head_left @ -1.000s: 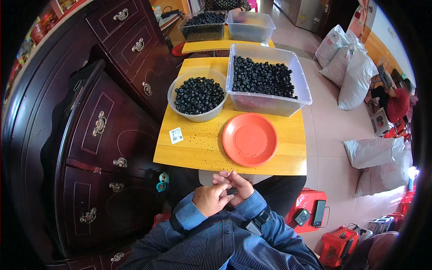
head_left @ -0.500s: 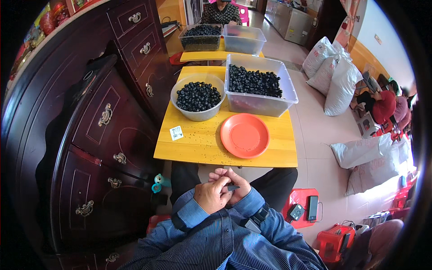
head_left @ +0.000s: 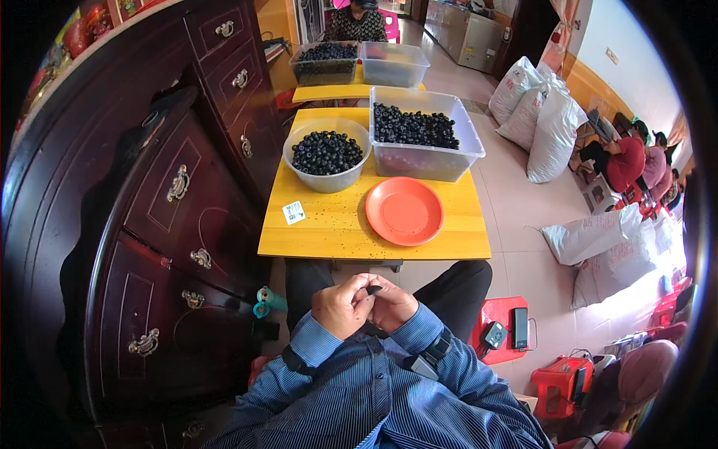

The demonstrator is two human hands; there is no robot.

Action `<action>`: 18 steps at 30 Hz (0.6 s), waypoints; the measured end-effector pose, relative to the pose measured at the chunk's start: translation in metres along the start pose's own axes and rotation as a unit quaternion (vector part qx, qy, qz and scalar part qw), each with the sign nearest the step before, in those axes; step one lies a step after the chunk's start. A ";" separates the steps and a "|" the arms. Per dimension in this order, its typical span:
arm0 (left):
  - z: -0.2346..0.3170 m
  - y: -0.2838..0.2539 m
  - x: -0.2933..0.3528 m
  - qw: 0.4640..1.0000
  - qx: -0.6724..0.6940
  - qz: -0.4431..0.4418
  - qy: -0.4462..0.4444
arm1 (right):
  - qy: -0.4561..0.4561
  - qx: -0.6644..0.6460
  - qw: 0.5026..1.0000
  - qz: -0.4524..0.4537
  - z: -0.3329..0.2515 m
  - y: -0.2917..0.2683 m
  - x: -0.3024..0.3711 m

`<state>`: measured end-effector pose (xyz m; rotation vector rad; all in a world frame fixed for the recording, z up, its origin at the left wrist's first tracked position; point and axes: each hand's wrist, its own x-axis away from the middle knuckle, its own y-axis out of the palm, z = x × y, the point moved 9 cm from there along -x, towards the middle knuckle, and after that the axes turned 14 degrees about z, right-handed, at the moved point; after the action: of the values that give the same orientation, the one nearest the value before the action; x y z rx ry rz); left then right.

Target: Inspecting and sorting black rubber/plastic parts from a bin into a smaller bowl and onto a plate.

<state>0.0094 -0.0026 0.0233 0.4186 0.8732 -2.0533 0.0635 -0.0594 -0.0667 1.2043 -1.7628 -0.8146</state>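
Observation:
My left hand (head_left: 336,308) and my right hand (head_left: 394,307) meet above my lap, just off the near edge of the yellow table (head_left: 314,243). Fingers on both are curled inward and touch. A small dark pointed blade (head_left: 375,289) sticks out between them, seemingly from the left hand's grip. Whatever lies inside the right hand's fingers is hidden. Nearest on the table is a shallow orange-red plate (head_left: 404,212) with nothing on it. Behind stand a round translucent bowl (head_left: 329,182) and a rectangular clear tub (head_left: 426,166), both holding small round black fruit-like pieces (head_left: 327,152).
A white printed card (head_left: 294,212) and dark crumbs lie on the table. Dark wooden cabinets (head_left: 161,217) rise on my left. A red stool (head_left: 499,318) bears devices on my right. White sacks (head_left: 553,138) stand beyond. Another person (head_left: 356,26) sits at the far table.
My joined hands have risen slightly toward the table. The dark blade now sits higher, near the fingertips. The whole view has shifted a little, and the far person's head has tipped down.

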 end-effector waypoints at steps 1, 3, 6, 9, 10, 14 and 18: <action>-0.002 -0.001 -0.001 1.000 0.001 0.000 -0.003 | 0.003 0.000 1.000 0.002 0.001 0.001 0.000; -0.003 -0.007 -0.002 0.999 0.041 0.021 -0.010 | -0.003 0.016 0.999 0.047 0.003 -0.008 -0.002; -0.022 -0.006 0.003 0.997 0.045 0.013 -0.060 | 0.015 0.013 0.997 0.073 0.006 -0.019 -0.004; -0.029 -0.005 -0.001 0.996 0.064 0.010 -0.065 | 0.016 -0.003 0.996 0.087 0.007 -0.024 -0.009; -0.033 -0.001 0.000 0.995 0.066 0.004 -0.072 | 0.013 -0.009 0.996 0.083 0.007 -0.025 -0.010; -0.037 -0.001 -0.005 0.996 0.077 0.043 -0.032 | -0.010 -0.024 0.990 0.137 0.006 -0.032 -0.016; -0.048 -0.003 -0.005 0.994 0.081 0.061 -0.025 | -0.012 -0.034 0.985 0.167 0.011 -0.044 -0.025</action>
<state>0.0089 0.0355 -0.0064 0.4945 0.6371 -2.0187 0.0765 -0.0498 -0.1161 0.8261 -1.8741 -0.6849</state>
